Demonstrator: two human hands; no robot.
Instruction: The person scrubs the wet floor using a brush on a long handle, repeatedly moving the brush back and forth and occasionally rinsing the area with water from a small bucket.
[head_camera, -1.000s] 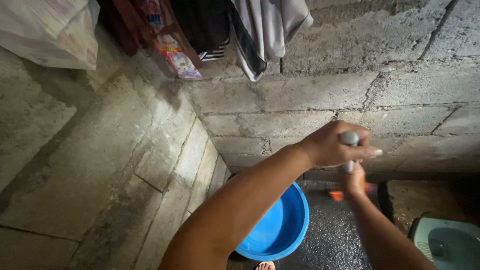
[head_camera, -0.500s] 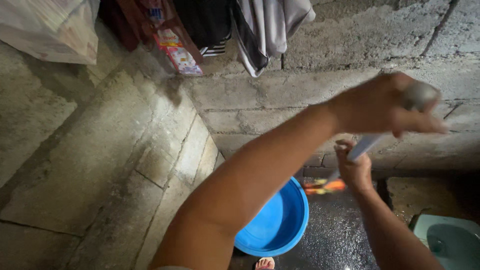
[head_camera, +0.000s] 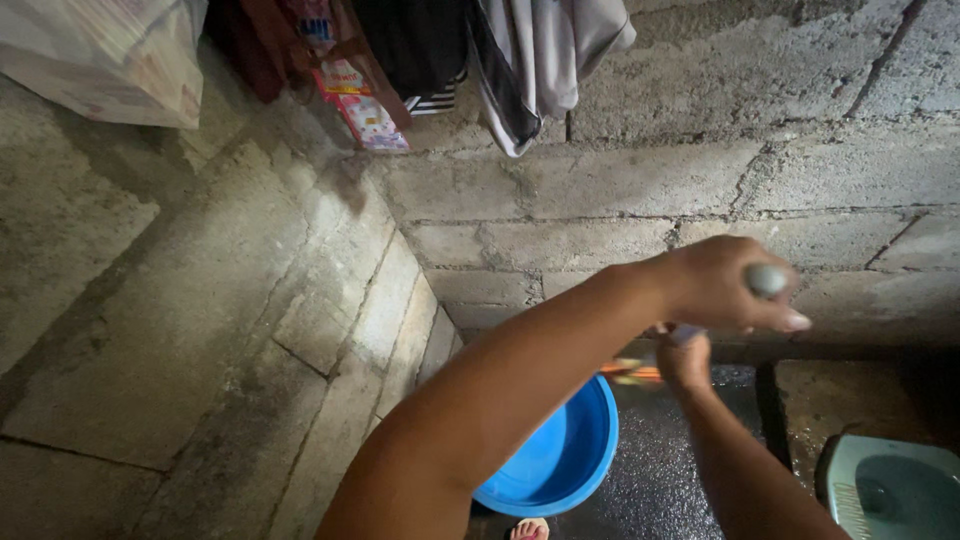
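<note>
My left hand (head_camera: 715, 285) is closed tight around the grey end of a handle (head_camera: 765, 279), up in front of the block wall (head_camera: 700, 190). My right hand (head_camera: 686, 360) sits just below it, lower on the same handle, and grips it too; only a short pale stretch of the shaft shows between the two fists. Past my right hand, toward the wall's foot, something orange and blurred (head_camera: 632, 372) sticks out to the side; I cannot tell what it is, or whether it belongs to the handle.

A blue basin (head_camera: 560, 460) stands on the wet dark floor (head_camera: 660, 470) near the wall's base, partly hidden under my left forearm. It looks empty as far as I can see into it. One toe (head_camera: 528, 528) of mine shows just at the basin's near edge. Farther along the wall, at the far side from the basin, a pale green squat pan (head_camera: 890, 488) is set in the floor.

High on the wall hang clothes (head_camera: 530, 60), dark and grey, with a striped piece among them. Beside them hang some colourful sachets (head_camera: 365, 110), and further off, at the corner, a plastic bag (head_camera: 100, 55).
</note>
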